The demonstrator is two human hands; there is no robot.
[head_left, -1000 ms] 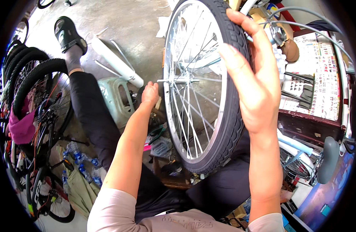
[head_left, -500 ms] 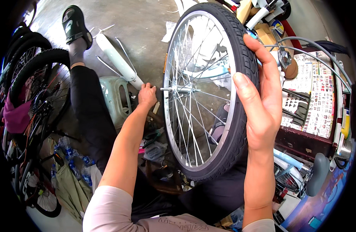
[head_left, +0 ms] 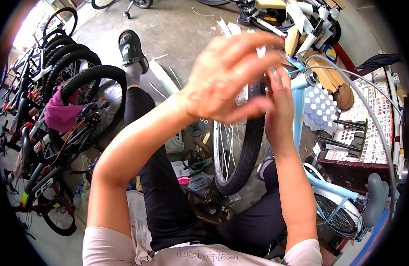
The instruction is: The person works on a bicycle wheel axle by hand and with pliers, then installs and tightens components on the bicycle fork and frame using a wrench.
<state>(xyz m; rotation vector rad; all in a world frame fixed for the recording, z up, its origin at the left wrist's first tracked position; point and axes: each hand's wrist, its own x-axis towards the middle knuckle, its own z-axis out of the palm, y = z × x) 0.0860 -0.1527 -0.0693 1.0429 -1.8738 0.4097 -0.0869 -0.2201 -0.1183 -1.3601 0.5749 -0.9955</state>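
Note:
My left hand point(head_left: 231, 75) is raised in front of the upper part of a bicycle wheel, thumb and fingers apart and blurred by motion; nothing shows in its grasp. Behind it, my right hand point(head_left: 279, 115) is upright beside the wheel's right side and the light blue bicycle frame point(head_left: 298, 111). Its fingertips are partly covered by the left hand, so I cannot make out what they hold or touch. The wheel, with its black tyre point(head_left: 243, 170) and silver spokes, stands between my legs. Its top is hidden behind my hands.
Several bicycles point(head_left: 44, 177) stand in a row at the left, a purple cloth point(head_left: 62, 113) on one. A white mudguard point(head_left: 162, 77) lies on the floor. At the right are a paper-covered box point(head_left: 373, 119), bubble wrap point(head_left: 319, 108), looping grey cables point(head_left: 368, 99) and a bicycle with a grey saddle point(head_left: 376, 201).
My left hand has risen from beside the wheel's hub to its upper part. The wheel appears lower and more edge-on, and the light blue frame now shows beside my right hand.

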